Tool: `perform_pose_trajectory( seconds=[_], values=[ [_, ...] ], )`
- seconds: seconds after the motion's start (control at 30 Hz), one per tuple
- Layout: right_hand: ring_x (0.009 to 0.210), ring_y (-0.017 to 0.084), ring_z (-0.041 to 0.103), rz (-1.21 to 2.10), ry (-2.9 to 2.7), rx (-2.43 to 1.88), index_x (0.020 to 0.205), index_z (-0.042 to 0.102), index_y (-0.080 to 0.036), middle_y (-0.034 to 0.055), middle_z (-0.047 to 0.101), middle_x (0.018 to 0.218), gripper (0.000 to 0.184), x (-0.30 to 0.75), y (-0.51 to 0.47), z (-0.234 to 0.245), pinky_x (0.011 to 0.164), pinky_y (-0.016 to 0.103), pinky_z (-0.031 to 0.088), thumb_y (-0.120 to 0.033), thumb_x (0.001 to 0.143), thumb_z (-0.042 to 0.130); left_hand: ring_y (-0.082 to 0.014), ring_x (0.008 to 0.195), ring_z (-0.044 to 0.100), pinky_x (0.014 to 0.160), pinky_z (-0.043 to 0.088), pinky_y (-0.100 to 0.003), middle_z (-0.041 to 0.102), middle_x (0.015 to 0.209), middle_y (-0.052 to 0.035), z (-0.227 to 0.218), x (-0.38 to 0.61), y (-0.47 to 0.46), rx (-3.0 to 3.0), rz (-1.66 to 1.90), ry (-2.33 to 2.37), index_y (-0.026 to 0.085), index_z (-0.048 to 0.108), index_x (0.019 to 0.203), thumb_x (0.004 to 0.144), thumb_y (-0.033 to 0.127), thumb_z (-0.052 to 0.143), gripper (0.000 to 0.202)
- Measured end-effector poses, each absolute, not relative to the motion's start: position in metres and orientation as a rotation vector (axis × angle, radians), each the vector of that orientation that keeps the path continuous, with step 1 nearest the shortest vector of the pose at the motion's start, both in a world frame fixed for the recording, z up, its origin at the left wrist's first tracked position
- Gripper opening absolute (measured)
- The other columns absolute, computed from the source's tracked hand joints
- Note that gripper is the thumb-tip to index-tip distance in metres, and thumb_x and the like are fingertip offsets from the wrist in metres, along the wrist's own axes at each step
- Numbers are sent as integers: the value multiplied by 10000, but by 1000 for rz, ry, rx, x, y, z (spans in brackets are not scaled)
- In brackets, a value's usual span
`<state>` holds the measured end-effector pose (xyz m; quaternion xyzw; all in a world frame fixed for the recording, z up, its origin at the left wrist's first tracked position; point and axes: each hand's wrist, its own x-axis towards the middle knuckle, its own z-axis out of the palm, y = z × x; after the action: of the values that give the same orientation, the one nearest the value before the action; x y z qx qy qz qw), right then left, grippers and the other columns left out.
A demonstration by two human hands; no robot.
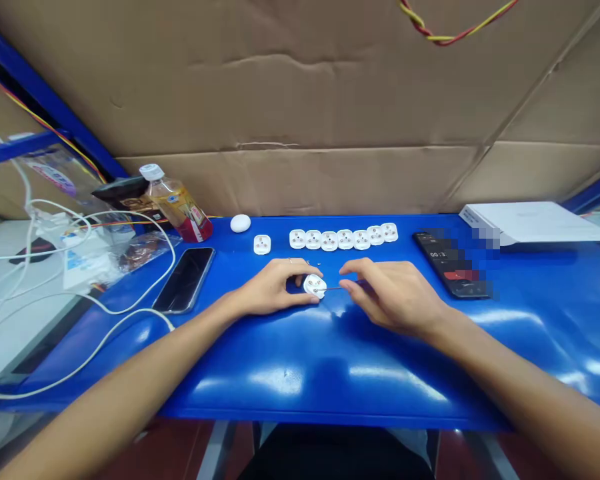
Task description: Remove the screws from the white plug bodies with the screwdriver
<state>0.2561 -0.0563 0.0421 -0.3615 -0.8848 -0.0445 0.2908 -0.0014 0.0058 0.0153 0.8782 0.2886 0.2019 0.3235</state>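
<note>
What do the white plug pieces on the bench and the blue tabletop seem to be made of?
The white plug-shaped pieces in the row and the one at the left hand look like moulded plastic: smooth, even and slightly glossy, with small metal-coloured contacts showing. The bright blue tabletop looks like a glossy coated or laminated sheet, judging by its strong, wavy glare; its base material can't be told.

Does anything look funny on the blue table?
Yes, a little. One white plug part sits by itself, apart from the long row of matching parts. The others stand close together, so this one looks left out. I can't see any damage.
</note>
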Motion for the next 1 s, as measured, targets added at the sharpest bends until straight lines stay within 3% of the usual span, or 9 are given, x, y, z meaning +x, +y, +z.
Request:
perform_pose_trajectory(
  seconds=[0.17, 0.37, 0.57, 0.73, 0.9, 1.0],
  values=[
    [800, 214, 737, 26, -2313, -896, 1149, 549, -184, 94, 751, 984, 226, 258, -55, 39, 694, 318, 557, -168, 924, 531, -200, 930, 673, 840, 497, -297, 738, 1070, -62, 17, -1, 5, 2302, 532, 757, 186, 716, 1224, 900, 416, 791, 405],
    [553, 181, 673, -67, -2360, -956, 1104, 569, -200, 8, 727, 732, 115, 259, -55, 40, 513, 288, 415, -224, 1013, 503, -221, 924, 678, 833, 523, -314, 739, 1047, -80, 20, 0, 3, 2304, 516, 778, 185, 733, 1195, 905, 456, 769, 398],
    [779, 218, 738, 7, -2368, -902, 1145, 558, -185, 83, 763, 960, 210, 259, -57, 42, 648, 315, 517, -191, 941, 509, -220, 951, 682, 865, 521, -318, 737, 1073, -80, 19, 0, 4, 2303, 522, 755, 184, 727, 1184, 919, 439, 759, 370],
    [594, 173, 686, -66, -2351, -965, 1080, 584, -196, 18, 751, 781, 108, 260, -54, 40, 536, 290, 417, -252, 1025, 510, -225, 968, 685, 874, 517, -319, 740, 1096, -79, 18, 0, 4, 2308, 505, 780, 182, 717, 1213, 908, 425, 776, 394],
    [749, 201, 701, -10, -2357, -901, 1127, 585, -179, 60, 731, 914, 206, 260, -55, 40, 642, 310, 499, -164, 934, 515, -224, 961, 689, 865, 519, -319, 743, 1089, -74, 17, 0, 4, 2306, 511, 778, 181, 711, 1222, 911, 416, 776, 395],
    [738, 211, 719, -34, -2380, -869, 1145, 582, -165, 65, 746, 906, 182, 259, -56, 41, 616, 318, 493, -212, 983, 514, -222, 960, 688, 862, 515, -317, 742, 1092, -73, 18, 0, 4, 2314, 508, 774, 185, 713, 1223, 917, 413, 770, 385]
  ],
)
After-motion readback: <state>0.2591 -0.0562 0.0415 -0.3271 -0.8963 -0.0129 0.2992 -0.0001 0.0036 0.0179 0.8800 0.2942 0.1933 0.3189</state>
